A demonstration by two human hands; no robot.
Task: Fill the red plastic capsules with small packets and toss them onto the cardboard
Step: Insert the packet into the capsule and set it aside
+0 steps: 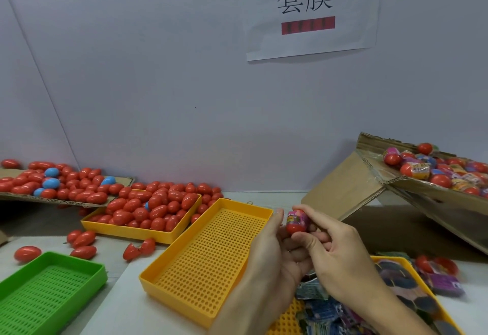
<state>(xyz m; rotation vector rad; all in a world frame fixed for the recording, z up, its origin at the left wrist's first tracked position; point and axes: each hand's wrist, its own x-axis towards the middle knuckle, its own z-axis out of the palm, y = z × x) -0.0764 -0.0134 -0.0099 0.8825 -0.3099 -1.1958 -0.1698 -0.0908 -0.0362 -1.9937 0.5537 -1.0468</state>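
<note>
- A person's two bare hands meet just above the right edge of an empty yellow tray (pixel 211 260), seen from a head-worn camera looking down at a white table (pixel 126 274).
- Between them is one red capsule (pixel 297 222) with a pink printed packet (pixel 299 216) bulging out of its upper part.
- The left hand (pixel 266 250) cups the capsule from below and behind, its fingers curled round the lower red half.
- The right hand (pixel 335 242) pinches the top, thumb in front and fingers arched over the packet end.
- Both hands therefore hold the capsule; neither is spread wide.
- I cannot tell whether a second capsule half is already on or the packet is still being pushed in.
- Possible trouble: the packet looks bulky for the shell, so it may spring back out, or get caught in the seam and keep the halves from closing.
- The smooth, rounded shell could also slip from the fingertips if squeezed off-centre, and roll among the loose capsules (pixel 81 239) on the table.
- A toss made before the capsule is fully closed could let it pop open on landing.
- The tilted cardboard (pixel 348 184) holding filled capsules lies up and to the right, well apart from the hands.
- A second yellow tray (pixel 435 305) of packets sits just under the right wrist.
- Empty red capsules fill a further yellow tray (pixel 126 229) to the left.
</note>
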